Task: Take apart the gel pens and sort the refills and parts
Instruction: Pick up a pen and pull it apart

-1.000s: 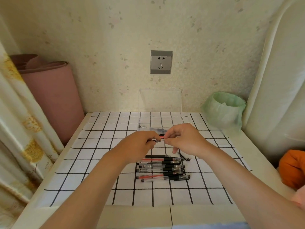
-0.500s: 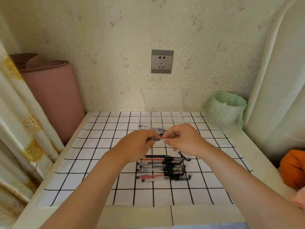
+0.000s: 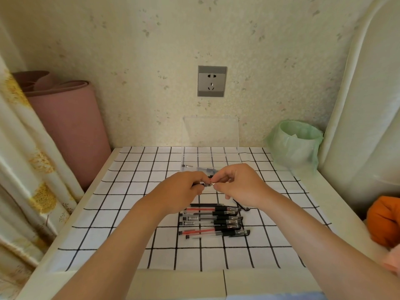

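Gel pens [image 3: 213, 221], red and black, lie side by side, grips toward 3 o'clock. One pen [image 3: 205, 184] is held level at their 12 o'clock, with a metal tip [image 3: 187, 165] at 11.

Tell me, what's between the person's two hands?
A gel pen with a silver tip: the left hand grips its barrel, the right hand pinches the tip. Head view.

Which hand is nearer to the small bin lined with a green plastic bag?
Right. The right hand is to the left of the green-lined bin and closer to the person; the left hand lies farther left, beyond the right one.
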Demonstrator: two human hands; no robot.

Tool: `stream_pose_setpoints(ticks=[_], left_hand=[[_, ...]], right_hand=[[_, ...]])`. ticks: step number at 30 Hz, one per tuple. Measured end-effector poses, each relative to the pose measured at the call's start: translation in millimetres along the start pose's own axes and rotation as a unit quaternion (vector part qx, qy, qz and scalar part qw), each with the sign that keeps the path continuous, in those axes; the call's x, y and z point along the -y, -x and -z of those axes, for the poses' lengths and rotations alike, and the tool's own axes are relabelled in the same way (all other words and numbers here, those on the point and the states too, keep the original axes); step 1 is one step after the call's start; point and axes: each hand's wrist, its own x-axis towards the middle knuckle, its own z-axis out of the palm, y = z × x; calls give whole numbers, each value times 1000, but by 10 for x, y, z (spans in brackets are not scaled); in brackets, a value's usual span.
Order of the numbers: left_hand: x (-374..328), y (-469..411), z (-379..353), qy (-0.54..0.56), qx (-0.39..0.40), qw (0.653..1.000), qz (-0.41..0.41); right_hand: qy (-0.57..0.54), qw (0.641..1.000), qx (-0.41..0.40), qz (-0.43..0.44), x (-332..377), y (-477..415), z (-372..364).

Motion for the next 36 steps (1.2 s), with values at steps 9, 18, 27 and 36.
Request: stream_pose_setpoints(ticks=[9, 18, 27, 36], left_hand=[[-16, 3, -5, 37, 6, 999, 12], [-10, 18, 52, 22, 15, 1000, 3], [-17, 25, 41, -30, -9, 999, -18], [-19, 2, 38, -35, -38, 997, -57]], right_hand=[[7, 1000, -3, 19, -27, -12, -78], [47, 997, 9, 55, -66, 3, -116], [93, 994, 28, 53, -76, 10, -11], [102, 993, 54, 37, -29, 25, 44]])
